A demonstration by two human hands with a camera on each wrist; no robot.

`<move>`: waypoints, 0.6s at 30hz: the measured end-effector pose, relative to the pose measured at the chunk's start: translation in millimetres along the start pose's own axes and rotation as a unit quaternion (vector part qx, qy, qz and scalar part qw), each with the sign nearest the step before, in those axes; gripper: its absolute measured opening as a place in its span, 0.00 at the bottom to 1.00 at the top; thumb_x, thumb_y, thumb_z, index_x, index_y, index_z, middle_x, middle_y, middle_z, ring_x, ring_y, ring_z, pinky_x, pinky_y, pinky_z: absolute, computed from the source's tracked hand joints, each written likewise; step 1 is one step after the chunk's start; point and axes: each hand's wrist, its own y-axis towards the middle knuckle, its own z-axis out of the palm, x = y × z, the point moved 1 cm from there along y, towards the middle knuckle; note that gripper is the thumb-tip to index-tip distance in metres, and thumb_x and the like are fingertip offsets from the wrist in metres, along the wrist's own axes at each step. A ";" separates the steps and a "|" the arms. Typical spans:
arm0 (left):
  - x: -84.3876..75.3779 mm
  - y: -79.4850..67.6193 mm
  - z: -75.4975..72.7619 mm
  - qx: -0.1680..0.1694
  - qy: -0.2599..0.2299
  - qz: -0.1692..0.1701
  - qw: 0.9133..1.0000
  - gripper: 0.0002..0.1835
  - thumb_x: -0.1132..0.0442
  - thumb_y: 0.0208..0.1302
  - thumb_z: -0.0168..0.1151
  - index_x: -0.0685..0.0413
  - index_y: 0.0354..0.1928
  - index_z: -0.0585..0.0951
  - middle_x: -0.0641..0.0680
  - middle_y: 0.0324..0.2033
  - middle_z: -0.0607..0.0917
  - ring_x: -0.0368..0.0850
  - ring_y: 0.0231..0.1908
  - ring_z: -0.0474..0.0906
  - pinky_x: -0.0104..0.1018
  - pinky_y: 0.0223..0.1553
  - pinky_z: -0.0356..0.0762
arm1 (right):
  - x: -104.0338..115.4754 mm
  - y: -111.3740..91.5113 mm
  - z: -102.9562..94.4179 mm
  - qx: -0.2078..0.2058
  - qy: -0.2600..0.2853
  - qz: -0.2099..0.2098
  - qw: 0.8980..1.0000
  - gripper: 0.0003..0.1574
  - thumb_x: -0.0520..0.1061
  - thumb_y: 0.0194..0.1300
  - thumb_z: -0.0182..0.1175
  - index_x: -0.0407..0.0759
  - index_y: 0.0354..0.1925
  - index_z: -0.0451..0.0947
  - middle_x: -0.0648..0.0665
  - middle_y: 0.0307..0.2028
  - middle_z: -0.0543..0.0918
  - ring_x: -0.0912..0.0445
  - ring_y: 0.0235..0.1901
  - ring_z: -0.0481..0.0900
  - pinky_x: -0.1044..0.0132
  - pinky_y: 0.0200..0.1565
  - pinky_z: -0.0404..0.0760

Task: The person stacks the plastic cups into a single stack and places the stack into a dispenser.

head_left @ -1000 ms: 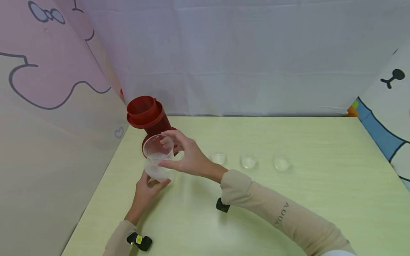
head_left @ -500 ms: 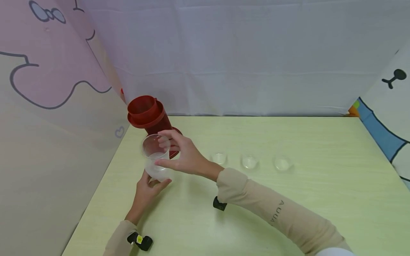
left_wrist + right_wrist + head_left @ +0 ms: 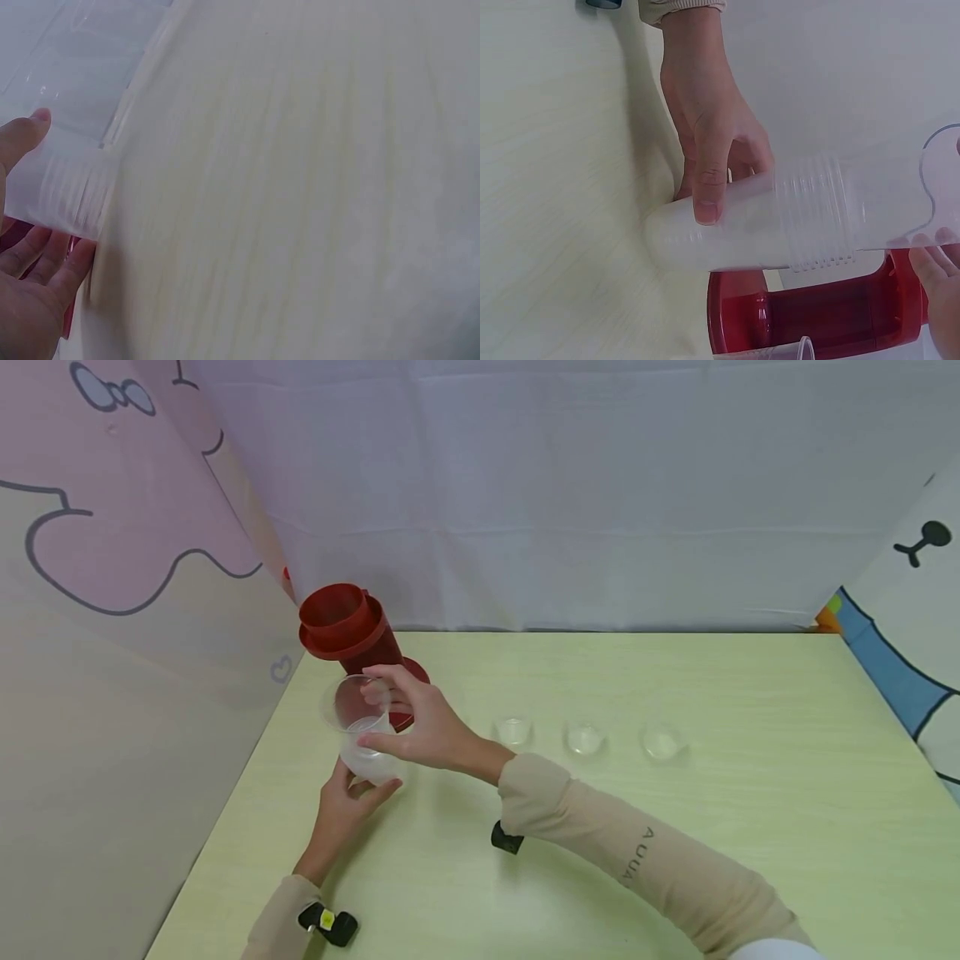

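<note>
My left hand (image 3: 348, 806) grips the lower part of a stack of clear plastic cups (image 3: 367, 766) near the left of the table. Several close-set rims of the stack (image 3: 814, 214) show in the right wrist view. Above it, my right hand (image 3: 420, 718) holds a clear plastic cup (image 3: 348, 706) with its thumb in front and fingers on the far side. This cup's lower end overlaps the stack; I cannot tell how deep it sits inside. The left wrist view shows the clear cups (image 3: 75, 191) close up, with fingers around them.
Just behind the hands stands a red tube-shaped holder (image 3: 367, 652) with wide rims and a round base. Three clear cups, left (image 3: 513, 731), middle (image 3: 585, 739) and right (image 3: 662, 743), stand in a row on the pale table (image 3: 675, 860). Printed cloth walls border the table.
My right hand has shifted slightly left with its cup, whose rim moved left too. The left hand and the stack stay almost still.
</note>
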 end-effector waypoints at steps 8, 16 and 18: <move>27.9 7.2 0.2 -0.004 -0.003 0.002 1.000 0.42 0.56 0.51 0.74 0.45 0.66 0.61 0.50 0.57 0.73 0.42 0.54 0.71 0.36 0.52 0.77 | 16.1 0.3 -1.5 0.006 0.015 0.000 1.000 0.42 0.35 0.54 0.68 0.36 0.63 0.60 0.37 0.53 0.76 0.50 0.54 0.75 0.69 0.55 0.75; 30.2 6.9 1.4 -0.009 0.004 0.017 1.000 0.41 0.54 0.51 0.73 0.42 0.65 0.62 0.47 0.57 0.73 0.44 0.55 0.71 0.29 0.50 0.77 | 27.5 -2.3 -1.1 0.011 0.020 0.015 1.000 0.40 0.34 0.54 0.67 0.34 0.62 0.61 0.35 0.52 0.76 0.46 0.54 0.75 0.66 0.56 0.75; 30.3 6.5 1.4 -0.009 0.004 0.017 1.000 0.41 0.54 0.51 0.73 0.41 0.65 0.62 0.47 0.57 0.73 0.44 0.55 0.71 0.28 0.50 0.76 | 16.2 -1.1 1.7 0.012 0.010 0.015 1.000 0.41 0.36 0.54 0.68 0.37 0.62 0.61 0.39 0.52 0.77 0.49 0.54 0.75 0.68 0.55 0.75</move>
